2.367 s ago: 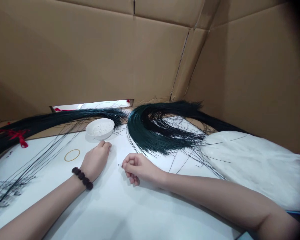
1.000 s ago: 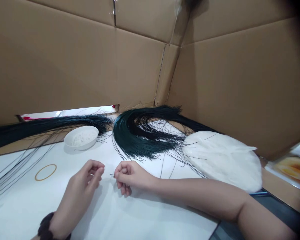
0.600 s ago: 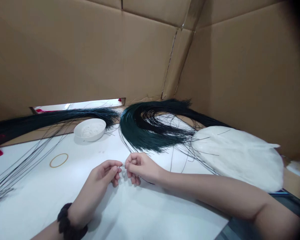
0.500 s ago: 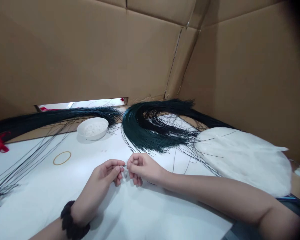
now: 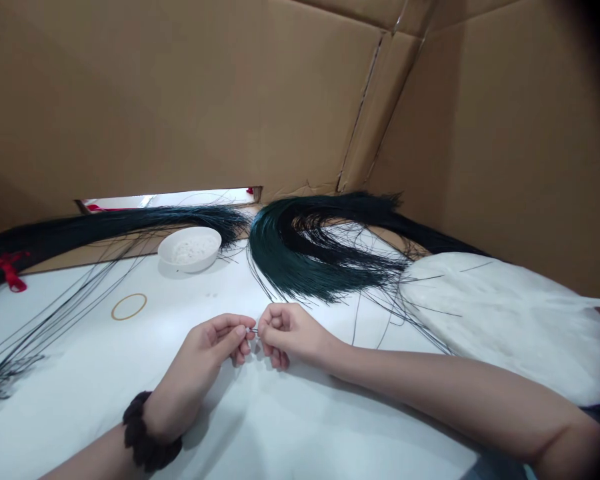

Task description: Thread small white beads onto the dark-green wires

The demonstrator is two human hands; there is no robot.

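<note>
Near the middle of the white tabletop [image 5: 260,427], my two hands meet almost fingertip to fingertip. My left hand [image 5: 215,343], with a dark scrunchie [image 5: 147,437] at the wrist, pinches one end of a short stretch of thin dark strand [image 5: 254,330]. A tiny pale bit shows at its fingertips, too small to name. My right hand [image 5: 293,333] is closed in a pinch on the same strand, its other fingers curled. Beyond the hands lies a curved bundle of dark green-black strands [image 5: 275,260]. A white bowl [image 5: 190,267] holding small white pieces stands behind my left hand.
A yellowish ring [image 5: 129,307] lies at left near loose dark strands [image 5: 75,300]. Another dark bundle [image 5: 80,233], tied with red ribbon [image 5: 13,270], runs along the back left. A white plastic-wrapped bundle [image 5: 505,313] sits at right. Cardboard walls [image 5: 180,100] rise behind and to the right.
The view has shifted slightly, so the surroundings sit a little farther right. My hands keep their pinch, and a pale speck now shows at my left fingertips.
</note>
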